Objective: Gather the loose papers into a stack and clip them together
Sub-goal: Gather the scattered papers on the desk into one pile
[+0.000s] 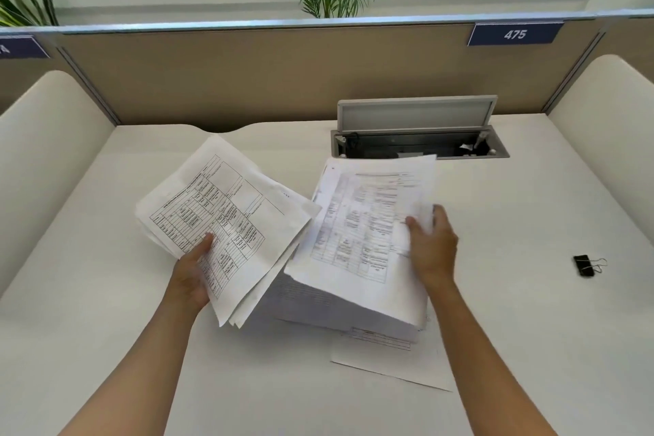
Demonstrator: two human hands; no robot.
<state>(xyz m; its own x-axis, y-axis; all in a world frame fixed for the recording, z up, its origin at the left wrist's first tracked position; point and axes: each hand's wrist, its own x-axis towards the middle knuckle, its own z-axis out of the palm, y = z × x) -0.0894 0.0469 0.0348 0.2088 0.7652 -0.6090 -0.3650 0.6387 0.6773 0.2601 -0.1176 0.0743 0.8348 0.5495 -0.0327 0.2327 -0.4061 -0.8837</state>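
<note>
My left hand (193, 272) grips a bundle of printed sheets (230, 216) by its near-left edge, thumb on top, and holds it lifted and tilted over the desk. My right hand (433, 244) grips a second batch of printed pages (361, 230) at its right edge, raised and slightly blurred, with its left side tucked under the first bundle. One more sheet (385, 361) lies flat on the desk beneath it. A black binder clip (584, 265) with silver handles sits apart on the desk, far to the right of both hands.
The white desk (106, 311) has padded side dividers and a tan back partition (283, 74) with a sign reading 475. An open cable hatch (419, 143) with its lid raised sits just behind the papers. Plants stand beyond the partition.
</note>
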